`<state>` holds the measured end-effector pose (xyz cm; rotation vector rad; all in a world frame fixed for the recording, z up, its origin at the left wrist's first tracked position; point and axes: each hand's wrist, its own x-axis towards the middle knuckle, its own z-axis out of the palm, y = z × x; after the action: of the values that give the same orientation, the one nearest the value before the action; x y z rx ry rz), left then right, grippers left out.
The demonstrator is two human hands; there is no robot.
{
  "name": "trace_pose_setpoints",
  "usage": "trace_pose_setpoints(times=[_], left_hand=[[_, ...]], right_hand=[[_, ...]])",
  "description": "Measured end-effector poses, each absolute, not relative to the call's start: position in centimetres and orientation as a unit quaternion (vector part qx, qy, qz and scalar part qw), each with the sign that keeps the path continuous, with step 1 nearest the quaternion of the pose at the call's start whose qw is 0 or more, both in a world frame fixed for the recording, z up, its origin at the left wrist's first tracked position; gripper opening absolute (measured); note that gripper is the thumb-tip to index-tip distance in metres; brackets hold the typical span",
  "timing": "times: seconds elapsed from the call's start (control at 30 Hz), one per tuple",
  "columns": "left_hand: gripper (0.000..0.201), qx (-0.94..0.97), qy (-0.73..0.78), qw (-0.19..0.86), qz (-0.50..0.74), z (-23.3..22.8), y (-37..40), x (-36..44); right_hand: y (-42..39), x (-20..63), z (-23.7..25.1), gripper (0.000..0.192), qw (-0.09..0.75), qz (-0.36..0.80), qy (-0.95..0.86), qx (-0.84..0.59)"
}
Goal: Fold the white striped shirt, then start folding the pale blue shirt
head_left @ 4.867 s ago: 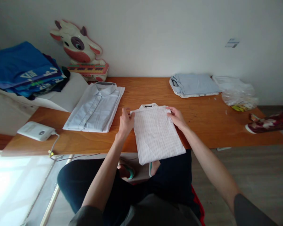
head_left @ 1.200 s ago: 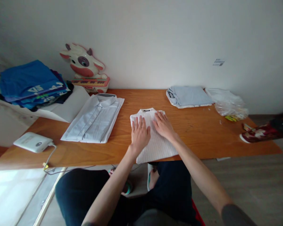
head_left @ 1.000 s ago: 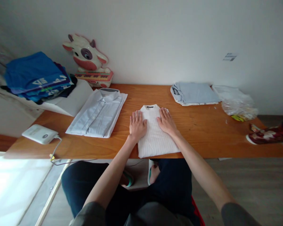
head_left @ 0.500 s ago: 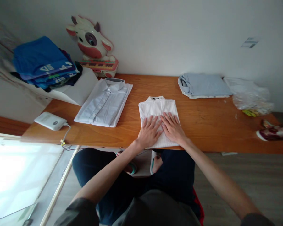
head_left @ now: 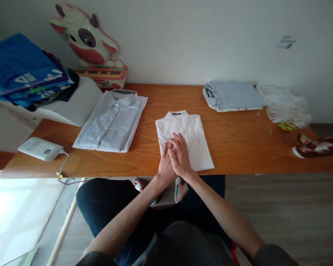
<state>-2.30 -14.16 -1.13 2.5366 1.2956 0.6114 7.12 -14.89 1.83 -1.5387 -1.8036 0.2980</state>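
Head view: both hands slid from the collar end to the near-left corner of the folded white shirt (head_left: 187,135), mid-desk (head_left: 238,140). Left hand (head_left: 164,162) flat, open; right hand (head_left: 180,155) open, overlapping it. Shirt fully folded, being pressed flat; nothing gripped.

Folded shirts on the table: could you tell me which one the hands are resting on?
The white striped shirt at the near edge, under both the left hand and right hand. The pale blue buttoned shirt and the light blue folded garment lie untouched.
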Motion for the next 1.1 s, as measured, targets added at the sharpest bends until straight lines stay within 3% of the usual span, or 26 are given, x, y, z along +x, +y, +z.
trace_pose_setpoints(times=[0.2, 0.6, 0.77, 0.97, 1.1], left_hand=[[0.076, 0.896, 0.397, 0.082, 0.181, -0.7, -13.8, -2.9], [0.052, 0.879, 0.426, 0.106, 0.188, 1.0, -14.1, -2.7], [0.050, 0.874, 0.426, 0.112, 0.206, 1.2, -13.9, -3.1], [0.026, 0.808, 0.435, 0.155, 0.366, 4.4, -14.9, 0.2], [0.032, 0.768, 0.402, 0.129, 0.482, 3.6, -15.9, 6.2]], right_hand=[[-16.0, 8.7, 2.5, 0.052, 0.326, 0.095, -0.722, -0.602], [-16.0, 16.2, 1.0, 0.056, 0.387, 0.024, -0.647, -0.657], [-16.7, 18.2, 1.1, 0.061, 0.345, 0.003, -0.668, -0.659], [-16.0, 18.4, -0.3, 0.060, 0.384, 0.005, -0.664, -0.642], [-15.5, 19.1, -1.4, 0.060, 0.362, 0.005, -0.658, -0.661]])
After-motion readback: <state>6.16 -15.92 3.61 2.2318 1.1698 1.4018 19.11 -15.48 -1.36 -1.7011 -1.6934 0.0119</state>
